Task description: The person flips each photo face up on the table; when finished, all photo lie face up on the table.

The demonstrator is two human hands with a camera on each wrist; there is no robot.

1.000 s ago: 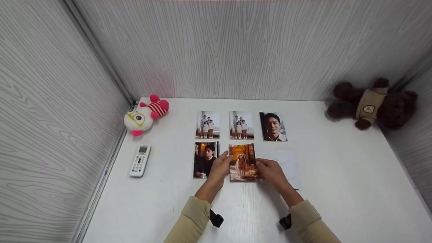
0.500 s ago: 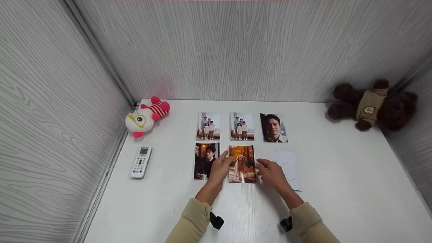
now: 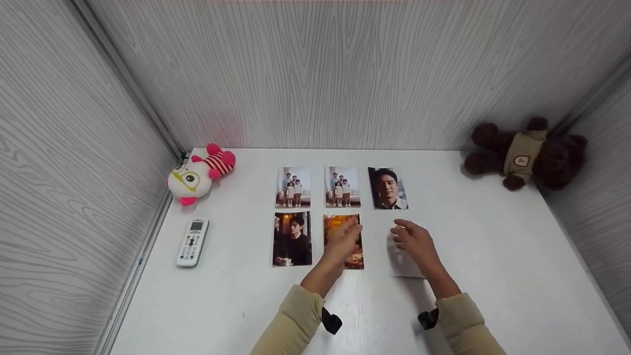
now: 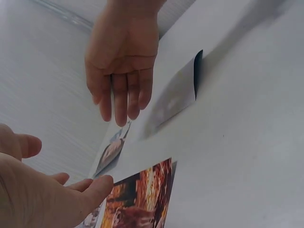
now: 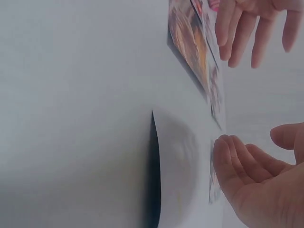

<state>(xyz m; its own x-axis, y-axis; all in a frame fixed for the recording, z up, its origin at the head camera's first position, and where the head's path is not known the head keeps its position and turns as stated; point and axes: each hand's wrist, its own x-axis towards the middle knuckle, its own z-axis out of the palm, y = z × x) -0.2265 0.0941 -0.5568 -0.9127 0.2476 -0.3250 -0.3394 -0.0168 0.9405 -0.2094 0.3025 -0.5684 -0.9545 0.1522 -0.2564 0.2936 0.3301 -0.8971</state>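
Observation:
My left hand (image 3: 340, 242) hovers over a photo of a golden dog among autumn leaves (image 3: 333, 223), covering much of it in the head view. Its fingers are extended and hold nothing. To the right, my right hand (image 3: 415, 242) hangs over a white-backed photo lying face down (image 3: 405, 268), fingers loosely bent and gripping nothing. In the right wrist view, the near edge of that face-down photo (image 5: 173, 180) curls up from the table, its dark side showing underneath. Left of the dog photo lies a portrait of a person in dark clothes (image 3: 292, 241).
Behind are two matching family photos, one left (image 3: 293, 188) and one in the middle (image 3: 342, 188), then a close-up portrait (image 3: 388, 189). A white remote control (image 3: 192, 243) and a pink-and-white plush toy (image 3: 199, 175) lie left. A brown teddy bear (image 3: 525, 155) lies far right.
My right hand has released the dog photo's right edge and moved right over the face-down photo. The left hand has lifted off its left edge and shifted right. The head view has turned slightly.

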